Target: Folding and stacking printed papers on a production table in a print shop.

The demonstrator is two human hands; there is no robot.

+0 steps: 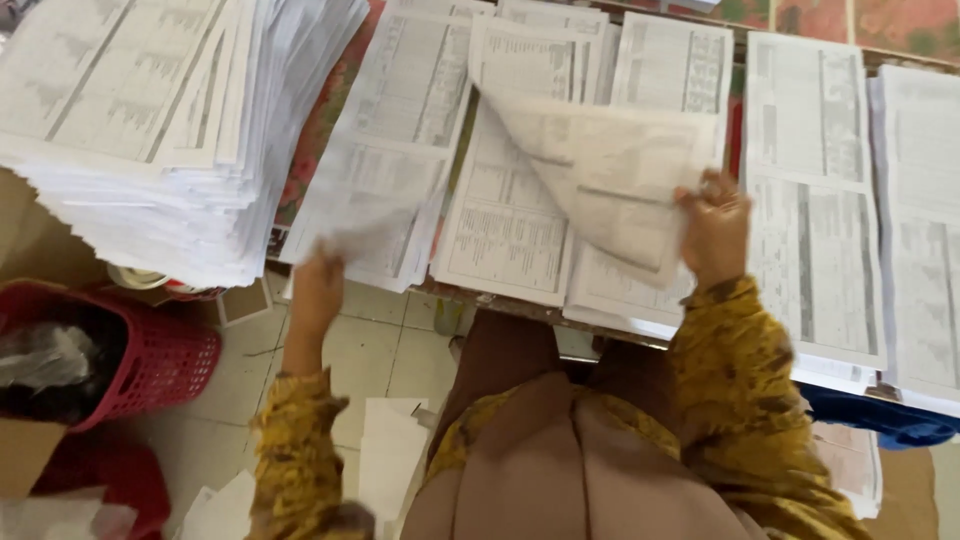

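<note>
The right hand pinches the lower corner of a printed sheet and lifts it off the pile beneath, so the paper curls back diagonally toward the upper left and shows its faint reverse side. The grip sits at the very edge, which lets a single leaf peel away without dragging the ones under it. The left hand is closed on the near corner of another loose sheet, motion-blurred, at the front edge of the neighbouring pile; the blur hides the exact finger position, but the paper is clearly held, not just touched.

Several flat piles of printed tables lie side by side along the desk, edges nearly touching, each one within reach of a hand, an arrangement that looks made for picking one leaf from each in turn. Two more piles lie further right. At the upper left a much taller stack of paper overhangs the desk corner, well apart from the right hand.

Below it, on the tiled floor, stands a red plastic basket with a dark bag inside, and a few blank sheets lie by the person's knees. Both sleeves are of mustard-patterned cloth.
</note>
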